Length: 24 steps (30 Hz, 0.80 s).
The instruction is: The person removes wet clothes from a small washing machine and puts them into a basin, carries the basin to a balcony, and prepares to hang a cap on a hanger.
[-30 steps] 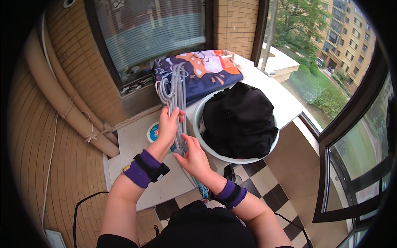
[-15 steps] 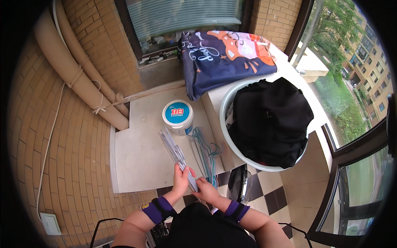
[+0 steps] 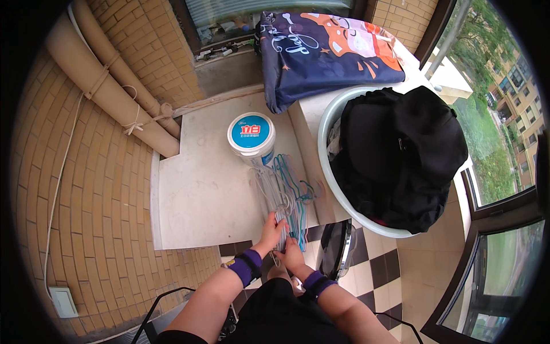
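Note:
A bundle of pale grey clothes hangers (image 3: 264, 184) lies over the front of the white ledge, smeared by motion at its far end. My left hand (image 3: 273, 230) is closed around the bundle's near part. Just nearer and to the right, my right hand (image 3: 291, 255) grips the bundle's near end, its fingertips partly hidden. Close against the bundle on its right are several teal and pink hangers (image 3: 295, 198). Beyond the hangers stands a white tub (image 3: 251, 152) with a blue-topped lid.
On the higher ledge at right, a pale blue basin (image 3: 335, 192) holds heaped black clothes (image 3: 401, 155). Behind it lies a dark printed cover (image 3: 321, 63). Brown pipes (image 3: 106, 86) run along the brick wall at left. A glossy black round-edged object (image 3: 335, 249) stands below the ledge.
My hands have shifted right with the grey hangers, which now lie beside the teal ones and look more spread. The view has shifted too, showing the basin larger.

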Available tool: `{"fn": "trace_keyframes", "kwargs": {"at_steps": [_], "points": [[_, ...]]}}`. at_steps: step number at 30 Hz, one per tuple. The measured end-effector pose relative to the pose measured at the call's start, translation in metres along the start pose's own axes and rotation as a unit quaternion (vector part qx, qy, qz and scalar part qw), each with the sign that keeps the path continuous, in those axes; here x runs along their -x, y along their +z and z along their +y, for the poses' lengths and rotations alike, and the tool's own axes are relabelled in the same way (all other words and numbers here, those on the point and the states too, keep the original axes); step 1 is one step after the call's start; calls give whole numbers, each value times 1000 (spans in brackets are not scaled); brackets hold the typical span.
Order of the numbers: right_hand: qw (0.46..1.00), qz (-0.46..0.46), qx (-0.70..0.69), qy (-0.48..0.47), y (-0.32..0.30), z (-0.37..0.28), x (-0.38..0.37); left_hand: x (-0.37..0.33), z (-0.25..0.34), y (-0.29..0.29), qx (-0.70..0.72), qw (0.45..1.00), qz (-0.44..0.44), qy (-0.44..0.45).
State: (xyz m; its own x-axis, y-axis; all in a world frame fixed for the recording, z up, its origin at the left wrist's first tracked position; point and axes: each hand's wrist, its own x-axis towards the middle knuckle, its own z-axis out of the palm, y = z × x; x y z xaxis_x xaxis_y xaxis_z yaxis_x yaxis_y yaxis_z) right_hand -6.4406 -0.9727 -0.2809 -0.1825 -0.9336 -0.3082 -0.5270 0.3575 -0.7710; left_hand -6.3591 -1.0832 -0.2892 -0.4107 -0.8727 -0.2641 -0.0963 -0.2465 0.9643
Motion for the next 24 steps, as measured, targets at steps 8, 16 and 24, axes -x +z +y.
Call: {"fn": "trace_keyframes", "kwargs": {"at_steps": [8,16,24], "points": [[994,-10,-106,-10,-41,5,39,-39,-48,-13,-189,981,17,-47],[990,14,-140,-28,-58,0,77,-31,-42,-10,-69,993,42,-81],[990,-30,-134,-43,-24,-8,86,88,-39,-53,-95,983,156,-31]]}}
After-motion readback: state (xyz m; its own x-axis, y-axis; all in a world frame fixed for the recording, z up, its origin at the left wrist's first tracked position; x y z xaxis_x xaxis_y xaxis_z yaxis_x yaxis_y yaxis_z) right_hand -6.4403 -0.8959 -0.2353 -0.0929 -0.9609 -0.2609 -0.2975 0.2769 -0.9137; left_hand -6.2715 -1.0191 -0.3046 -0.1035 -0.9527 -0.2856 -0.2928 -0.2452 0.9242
